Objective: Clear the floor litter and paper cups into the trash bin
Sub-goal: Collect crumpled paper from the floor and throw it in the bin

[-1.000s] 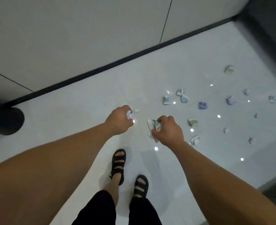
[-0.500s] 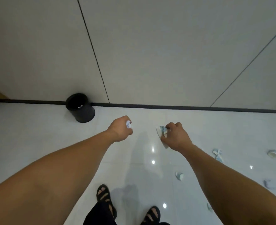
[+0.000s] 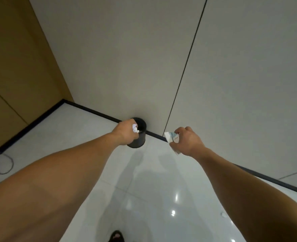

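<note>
A black round trash bin (image 3: 140, 139) stands on the white floor against the wall's dark baseboard. My left hand (image 3: 126, 132) is held in front of the bin's left side, closed around a crumpled white paper ball (image 3: 135, 128) that shows over the bin's opening. My right hand (image 3: 186, 141) is to the right of the bin, apart from it, gripping a flattened white and blue paper cup (image 3: 171, 139) whose lower end hangs below the fist. Part of the bin is hidden behind my left hand.
A grey cable (image 3: 3, 165) loops on the floor at the far left near a tan wall panel (image 3: 13, 67). One small scrap of litter (image 3: 223, 214) lies on the glossy tiles at lower right. My sandalled foot (image 3: 116, 236) shows at the bottom edge.
My view has swung left and nearer to the bin. The bin now sits right behind my left hand; the scattered litter has left the view. Both hands keep their paper.
</note>
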Demonstrator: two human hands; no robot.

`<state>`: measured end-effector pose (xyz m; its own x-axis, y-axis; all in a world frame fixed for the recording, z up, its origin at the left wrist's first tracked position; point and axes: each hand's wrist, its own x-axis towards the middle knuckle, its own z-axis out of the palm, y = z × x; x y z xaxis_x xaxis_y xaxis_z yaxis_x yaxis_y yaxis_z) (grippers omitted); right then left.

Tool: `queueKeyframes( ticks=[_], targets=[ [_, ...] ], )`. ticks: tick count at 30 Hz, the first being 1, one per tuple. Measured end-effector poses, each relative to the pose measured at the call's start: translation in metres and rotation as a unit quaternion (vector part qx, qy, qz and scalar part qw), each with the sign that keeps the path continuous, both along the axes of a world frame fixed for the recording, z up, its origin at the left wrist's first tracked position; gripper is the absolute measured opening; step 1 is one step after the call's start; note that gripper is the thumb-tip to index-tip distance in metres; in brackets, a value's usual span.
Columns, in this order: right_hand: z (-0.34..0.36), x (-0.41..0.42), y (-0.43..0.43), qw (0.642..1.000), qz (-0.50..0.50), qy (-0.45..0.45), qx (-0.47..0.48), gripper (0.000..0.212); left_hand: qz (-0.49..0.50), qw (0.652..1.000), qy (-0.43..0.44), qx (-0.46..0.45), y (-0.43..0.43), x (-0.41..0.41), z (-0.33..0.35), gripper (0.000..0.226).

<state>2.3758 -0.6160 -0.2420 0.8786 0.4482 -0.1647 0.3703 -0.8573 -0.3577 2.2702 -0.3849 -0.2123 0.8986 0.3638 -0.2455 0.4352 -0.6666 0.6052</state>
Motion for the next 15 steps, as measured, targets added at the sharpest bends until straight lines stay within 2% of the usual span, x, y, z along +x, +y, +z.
queueKeyframes(
  ticks=[8,15],
  targets=[
    [0.01,0.039,0.119,0.999,0.049,-0.015,0.004,0.066,0.012,1.0,-0.011,0.016,0.097,0.031,0.003,0.028],
    [0.002,0.14,0.194,0.999,0.035,0.011,0.031,0.062,-0.009,0.999,-0.002,0.036,0.158,0.12,-0.007,0.014]
  ],
)
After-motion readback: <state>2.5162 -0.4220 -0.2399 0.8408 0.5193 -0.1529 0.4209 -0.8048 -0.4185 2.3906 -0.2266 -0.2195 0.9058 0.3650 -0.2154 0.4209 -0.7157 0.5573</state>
